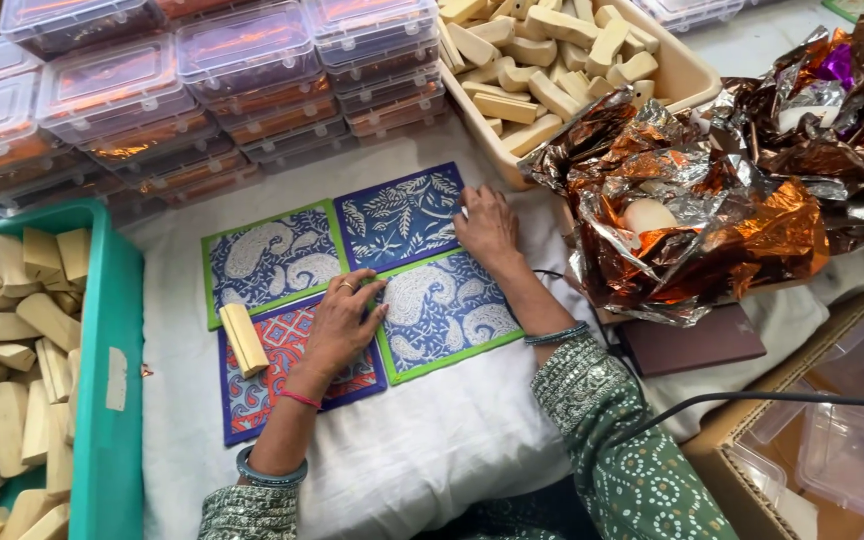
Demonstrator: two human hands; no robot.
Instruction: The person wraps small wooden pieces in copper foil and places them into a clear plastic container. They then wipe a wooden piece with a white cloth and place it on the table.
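Four square patterned paper sheets (352, 290) lie in a grid at table centre. The left hand (340, 325) presses flat, fingers spread, on the red sheet (287, 365); a pale wooden block (243, 339) lies at nine o'clock. The right hand (487, 228), fingers together, touches the dark blue sheet (399, 217) at twelve o'clock. Sheets seem mid-arrangement; aligning edges likely needs light sliding.

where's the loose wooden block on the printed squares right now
In the head view, the wooden block lies left of centre on the red-patterned square, just left of the left hand and below the green-edged paisley square.

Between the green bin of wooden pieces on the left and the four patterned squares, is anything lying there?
In the head view, only bare white cloth lies between the green bin and the patterned squares; nothing else lies on that strip.
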